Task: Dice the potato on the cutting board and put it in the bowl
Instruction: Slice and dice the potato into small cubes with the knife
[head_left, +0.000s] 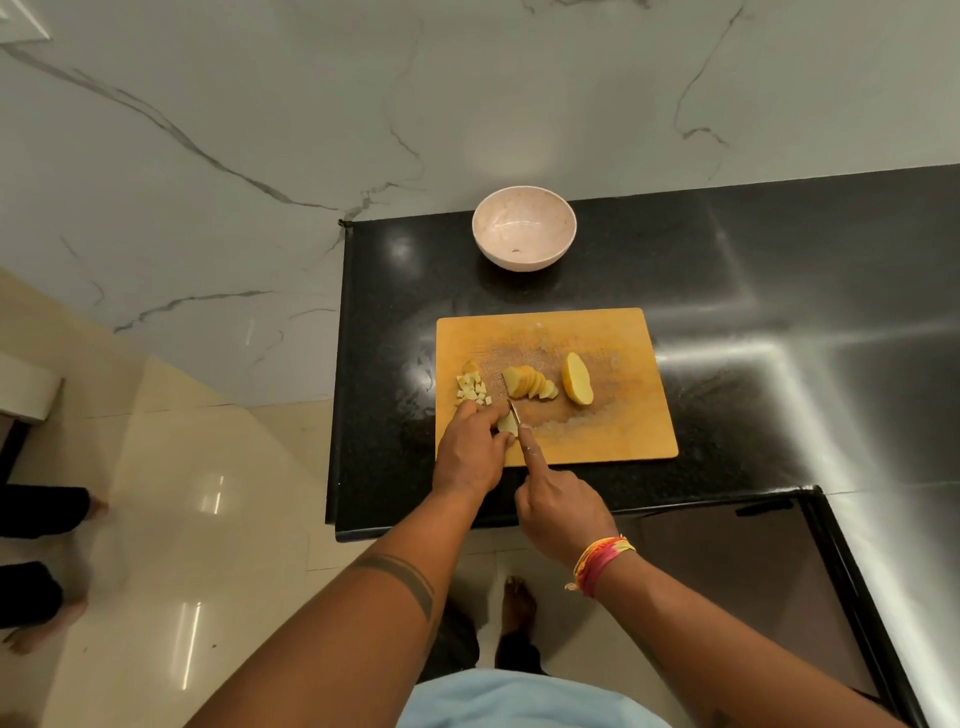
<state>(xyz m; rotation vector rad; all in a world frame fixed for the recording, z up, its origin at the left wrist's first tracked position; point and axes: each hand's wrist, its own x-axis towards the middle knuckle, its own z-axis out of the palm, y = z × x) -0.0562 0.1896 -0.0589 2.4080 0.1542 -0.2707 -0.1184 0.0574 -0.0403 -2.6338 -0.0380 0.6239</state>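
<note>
A wooden cutting board (613, 353) lies on the black counter. On it sit a potato half (577, 378) cut side down at the right, a fanned row of slices (530, 383) in the middle, and several small diced cubes (471, 389) at the left. My left hand (470, 452) pins a pale potato piece (508, 425) near the board's front edge. My right hand (558, 512) grips a knife (513, 410), index finger along its spine, the blade resting against that piece. A pale pink bowl (524, 228) stands empty behind the board.
The black counter (753, 291) ends at a left edge beside the board and a front edge under my wrists. A marble wall rises behind the bowl. Another person's bare feet (31, 634) stand on the tiled floor at the far left.
</note>
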